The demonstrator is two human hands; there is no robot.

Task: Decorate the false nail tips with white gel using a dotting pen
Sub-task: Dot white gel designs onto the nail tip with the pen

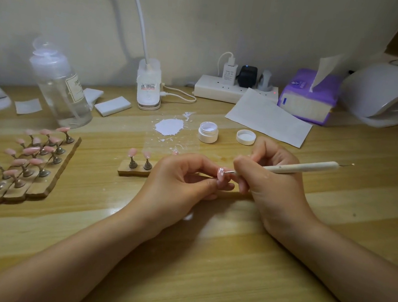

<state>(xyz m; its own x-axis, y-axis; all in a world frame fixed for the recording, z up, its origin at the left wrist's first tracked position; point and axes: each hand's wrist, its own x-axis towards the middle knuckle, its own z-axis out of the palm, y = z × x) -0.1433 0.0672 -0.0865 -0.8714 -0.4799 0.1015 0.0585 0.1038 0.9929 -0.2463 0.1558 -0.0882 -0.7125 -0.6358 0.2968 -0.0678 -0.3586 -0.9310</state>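
left hand (178,181) pinches a pink false nail tip (222,177) between thumb and fingertips. right hand (267,186) grips a white dotting pen (303,167), its metal point touching the tip. open white gel jar (208,132) sits beyond the fingers.

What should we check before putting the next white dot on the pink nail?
1. Left hand holds the nail tip steady: ok.
2. Right hand grips the dotting pen: ok.
3. Pen tip sits on the nail tip: ok.
4. Gel left on the pen tip: cannot tell.
5. White gel jar open, lid beside it: ok.
6. White gel blob within reach for reloading: ok.
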